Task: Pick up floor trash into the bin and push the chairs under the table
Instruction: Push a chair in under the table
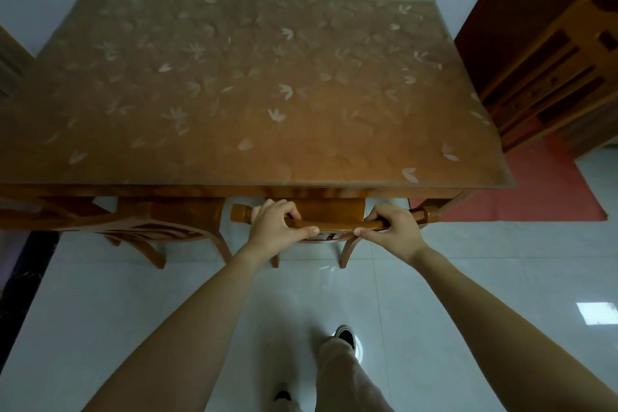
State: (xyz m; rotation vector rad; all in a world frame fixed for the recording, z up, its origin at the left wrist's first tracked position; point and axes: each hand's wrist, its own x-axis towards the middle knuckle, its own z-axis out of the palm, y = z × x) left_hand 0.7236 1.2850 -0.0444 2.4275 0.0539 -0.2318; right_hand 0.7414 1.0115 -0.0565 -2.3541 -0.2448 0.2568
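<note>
A wooden chair (329, 212) stands at the near edge of the table (234, 94), its seat hidden under the tabletop and only its top rail and two back legs showing. My left hand (274, 226) grips the left part of the top rail. My right hand (389, 226) grips the right part. The table has a brown leaf-patterned cover. A second wooden chair (147, 227) sits to the left, also tucked against the table edge. No trash or bin is in view.
White glossy floor tiles (468, 278) lie under my feet (347, 341). A red mat (535, 191) lies right of the table, with a wooden cabinet (551, 77) and dark door beyond. A dark object (23, 264) lies at the left edge.
</note>
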